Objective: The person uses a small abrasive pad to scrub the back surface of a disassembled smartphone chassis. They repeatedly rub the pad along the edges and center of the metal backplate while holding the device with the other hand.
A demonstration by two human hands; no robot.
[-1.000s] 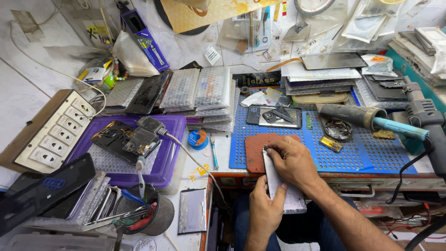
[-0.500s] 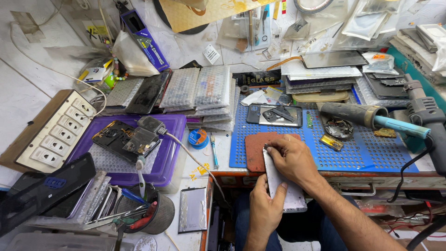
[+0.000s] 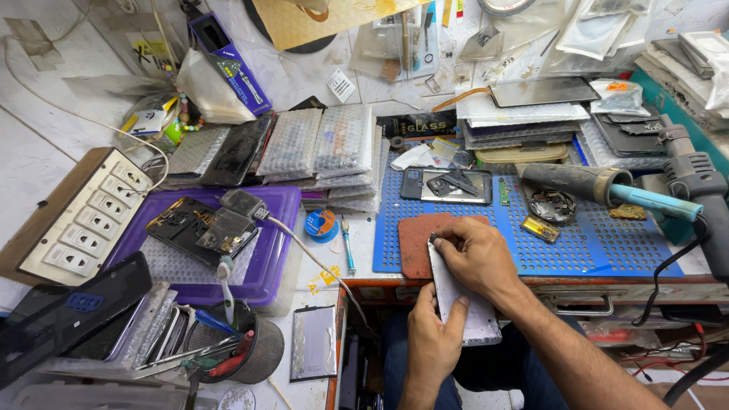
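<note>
My left hand (image 3: 434, 334) grips the lower end of a flat white phone panel (image 3: 481, 323) from below, near the front edge of the bench. My right hand (image 3: 474, 253) lies over the panel's upper end, its fingertips pinched on the top left corner. The panel's far end rests on a reddish-brown pad (image 3: 414, 241) that sits on a blue perforated work mat (image 3: 592, 243). Whether my right fingers hold a small tool I cannot tell.
On the mat lie an opened phone (image 3: 448, 186), small parts (image 3: 552, 206) and a hot-air gun (image 3: 585, 182). A purple tray (image 3: 269, 262) with a dismantled phone stands at the left, beside a white switch board (image 3: 87, 220). Bubble-wrapped screens (image 3: 319, 144) lie behind; a tool cup (image 3: 243, 349) stands front left.
My right hand's fingers have shifted slightly on the panel's top corner. The left hand and the panel stay where they were.
</note>
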